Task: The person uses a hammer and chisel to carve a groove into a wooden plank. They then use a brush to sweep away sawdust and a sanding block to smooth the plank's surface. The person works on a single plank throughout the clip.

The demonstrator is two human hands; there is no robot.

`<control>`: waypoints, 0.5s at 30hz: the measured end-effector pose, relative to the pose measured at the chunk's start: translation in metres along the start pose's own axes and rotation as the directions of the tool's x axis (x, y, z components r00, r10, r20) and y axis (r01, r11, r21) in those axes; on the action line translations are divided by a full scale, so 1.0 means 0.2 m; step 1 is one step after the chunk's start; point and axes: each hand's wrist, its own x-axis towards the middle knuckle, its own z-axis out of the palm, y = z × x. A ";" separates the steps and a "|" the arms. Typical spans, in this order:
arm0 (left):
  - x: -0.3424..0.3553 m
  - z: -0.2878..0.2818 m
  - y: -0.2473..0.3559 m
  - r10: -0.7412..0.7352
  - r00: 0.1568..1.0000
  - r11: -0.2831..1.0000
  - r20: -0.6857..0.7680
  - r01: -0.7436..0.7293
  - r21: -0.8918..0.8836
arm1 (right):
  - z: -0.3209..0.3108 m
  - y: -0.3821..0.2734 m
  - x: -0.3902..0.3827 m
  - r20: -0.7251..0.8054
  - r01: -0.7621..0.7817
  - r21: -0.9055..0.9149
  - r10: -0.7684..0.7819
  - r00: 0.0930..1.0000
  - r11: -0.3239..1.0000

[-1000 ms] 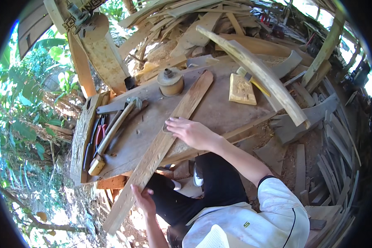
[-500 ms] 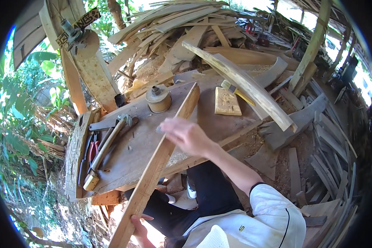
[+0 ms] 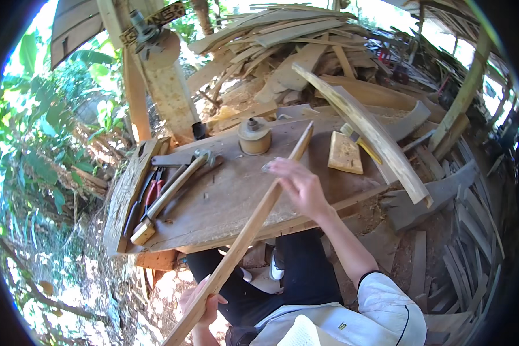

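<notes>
A long, narrow wooden plank [image 3: 242, 236] slants from the lower edge up over the workbench [image 3: 236, 199], its far tip above the bench top. My left hand [image 3: 205, 303] wraps round its lower part, over my lap. Farther up, my right hand [image 3: 299, 187] lies across the plank with the fingers bent over it. A small grey piece [image 3: 266, 167] shows at those fingertips; its kind is too small to make out. Nearest to the right hand on the bench are a round, pale drum-shaped block [image 3: 254, 138] and a flat wooden block [image 3: 345, 153].
At the bench's left lie a hammer [image 3: 170, 196], red-handled pliers [image 3: 151, 193] and a thick rough board [image 3: 134, 196]. A yellow-handled brush [image 3: 366, 147] and a long rough slat [image 3: 363, 130] lie to the right. Piled boards [image 3: 282, 34] stand behind; posts flank the bench.
The plank has turned and shows a narrower side. My left hand now grips it more from both sides. My right hand stays on its upper part. The whole view has shifted.
</notes>
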 end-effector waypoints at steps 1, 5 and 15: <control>0.01 0.00 0.01 -0.005 1.000 1.000 0.003 0.006 -0.028 | 0.00 0.00 -0.01 -0.019 -0.018 -0.026 0.017 1.000 1.000; 0.03 -0.02 0.02 0.023 0.998 1.000 0.062 -0.022 -0.009 | 0.02 0.01 -0.03 0.072 0.135 0.081 -0.141 0.987 0.987; 0.03 0.02 0.04 0.011 1.000 0.999 -0.010 -0.010 0.042 | 0.00 -0.16 0.09 0.011 0.266 0.182 -0.272 0.962 0.947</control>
